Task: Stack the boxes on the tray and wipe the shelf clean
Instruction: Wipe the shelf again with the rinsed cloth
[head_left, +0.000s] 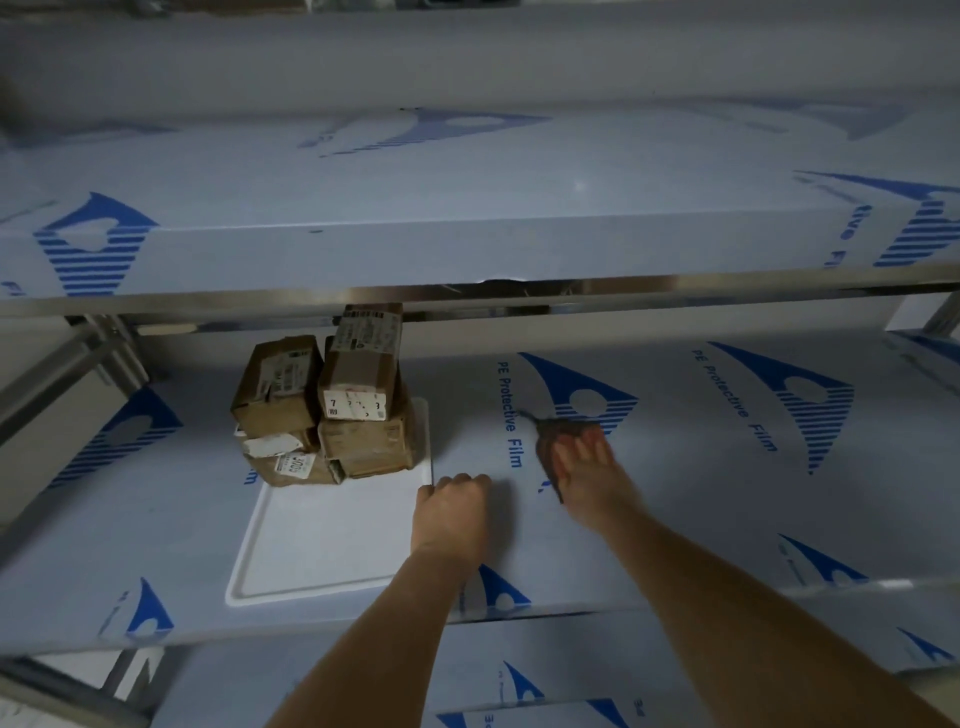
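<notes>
Boxes (332, 405) of brown cardboard sit piled at the far end of a white tray (311, 540), two layers high, the upper ones leaning a little and reaching up to the underside of the shelf above. They crowd the tray's back edge, so the near part of the tray is bare. The stacking part of the job looks done, judging by how no loose box shows elsewhere on the shelf (701, 493).

The tray lies on the middle shelf, which is covered in pale protective film printed with blue logos. The left hand (452, 509) rests at the tray's right rim, fingers curled over the edge as if gripping it, probably to steady the tray or keep it from sliding while the other hand works. How firmly it grips I cannot tell.

The right hand (582, 462) presses down on a dark brown cloth (561, 441) lying flat on the shelf just right of the tray. Its fingers are spread out straight on top of the cloth, holding it flat against the film, which suits a wiping stroke. The hand is blurred, which suggests motion.

The wiping seems to be under way on the open stretch right of the tray. The area under the tray and to its left would need the tray shifted to be reached.
</notes>
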